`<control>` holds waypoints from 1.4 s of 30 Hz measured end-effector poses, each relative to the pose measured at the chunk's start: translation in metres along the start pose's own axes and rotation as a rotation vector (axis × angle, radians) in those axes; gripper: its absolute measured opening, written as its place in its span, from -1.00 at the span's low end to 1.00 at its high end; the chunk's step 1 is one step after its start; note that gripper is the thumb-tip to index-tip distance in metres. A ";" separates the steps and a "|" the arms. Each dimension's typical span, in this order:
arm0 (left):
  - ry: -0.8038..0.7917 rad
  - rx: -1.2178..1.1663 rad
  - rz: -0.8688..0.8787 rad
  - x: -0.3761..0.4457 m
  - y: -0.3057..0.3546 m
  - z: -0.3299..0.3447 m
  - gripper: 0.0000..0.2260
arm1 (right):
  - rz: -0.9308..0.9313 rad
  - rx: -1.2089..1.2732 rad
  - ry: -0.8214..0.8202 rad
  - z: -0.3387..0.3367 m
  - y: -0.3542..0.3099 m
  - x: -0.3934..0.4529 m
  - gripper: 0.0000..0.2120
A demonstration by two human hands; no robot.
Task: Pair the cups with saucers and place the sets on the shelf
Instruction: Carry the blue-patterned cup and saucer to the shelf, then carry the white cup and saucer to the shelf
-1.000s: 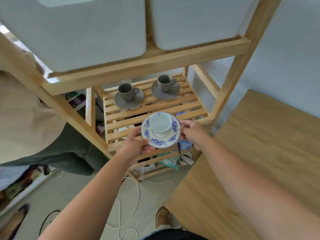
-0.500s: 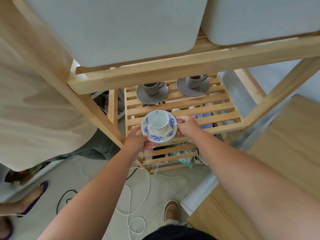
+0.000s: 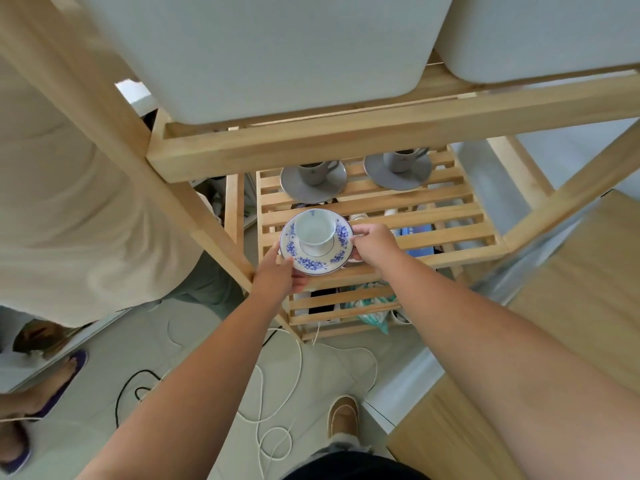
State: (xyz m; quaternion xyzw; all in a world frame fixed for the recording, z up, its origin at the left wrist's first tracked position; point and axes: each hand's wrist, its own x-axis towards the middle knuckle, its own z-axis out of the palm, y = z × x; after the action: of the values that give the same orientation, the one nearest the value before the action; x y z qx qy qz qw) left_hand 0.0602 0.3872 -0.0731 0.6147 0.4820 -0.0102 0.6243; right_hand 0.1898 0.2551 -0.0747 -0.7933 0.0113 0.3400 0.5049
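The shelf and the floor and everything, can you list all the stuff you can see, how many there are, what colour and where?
wooden shelf: 1, light wood, slatted, centre
storage bins: 2, pale grey, on the top tier
grey cups: 2, each on its own saucer, at the back of the slatted tier
grey saucers: 2, under those cups
white cup: 1, standing on the blue floral saucer
blue floral saucer: 1, white and blue, held over the front left of the slats
cords: white and black, on the floor
wooden table: 1, light brown, right
another person: beige top, left
slipper: 1, tan, on the floor
left hand: holding the saucer's near left rim
right hand: holding the saucer's right rim
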 end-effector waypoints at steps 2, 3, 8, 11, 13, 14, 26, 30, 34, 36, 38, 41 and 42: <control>-0.006 0.001 0.020 -0.008 -0.006 0.003 -0.47 | -0.007 -0.037 0.013 -0.003 0.002 -0.006 -0.68; -0.009 0.001 0.030 -0.014 -0.011 0.005 -0.43 | -0.019 -0.072 0.028 -0.006 0.004 -0.010 -0.64; -0.066 -0.042 0.062 -0.058 -0.035 0.023 -0.30 | -0.116 -0.145 0.037 -0.040 0.017 -0.051 -0.70; -0.163 0.009 0.138 -0.092 -0.037 0.047 -0.36 | -0.159 -0.120 0.080 -0.078 0.030 -0.083 -0.78; -0.259 0.063 0.186 -0.115 -0.033 0.069 -0.47 | -0.169 -0.094 0.130 -0.107 0.040 -0.109 -0.80; -0.309 0.096 0.211 -0.127 -0.030 0.080 -0.54 | -0.169 -0.071 0.157 -0.122 0.046 -0.122 -0.81; -0.885 0.399 0.420 -0.267 -0.040 0.237 -0.62 | -0.127 0.122 0.522 -0.298 0.175 -0.322 -0.77; -1.018 0.478 0.463 -0.307 -0.051 0.284 -0.59 | -0.074 0.109 0.667 -0.349 0.225 -0.390 -0.77; -1.130 0.595 0.475 -0.350 -0.074 0.319 -0.55 | 0.026 0.113 0.809 -0.396 0.281 -0.452 -0.78; -1.200 0.673 0.456 -0.368 -0.091 0.332 -0.52 | 0.094 0.138 0.872 -0.413 0.312 -0.478 -0.77; -1.247 0.755 0.442 -0.383 -0.111 0.344 -0.49 | 0.166 0.163 0.911 -0.422 0.344 -0.500 -0.76; -1.280 0.862 0.403 -0.400 -0.140 0.355 -0.45 | 0.276 0.214 0.912 -0.421 0.386 -0.526 -0.78; -1.296 0.882 0.380 -0.405 -0.149 0.358 -0.45 | 0.307 0.240 0.895 -0.417 0.397 -0.533 -0.80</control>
State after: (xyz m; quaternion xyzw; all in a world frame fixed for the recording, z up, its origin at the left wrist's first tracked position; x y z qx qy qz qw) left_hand -0.0357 -0.1621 -0.0167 0.7479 -0.1368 -0.4475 0.4709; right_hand -0.1430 -0.4501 0.0116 -0.7869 0.3834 0.0324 0.4824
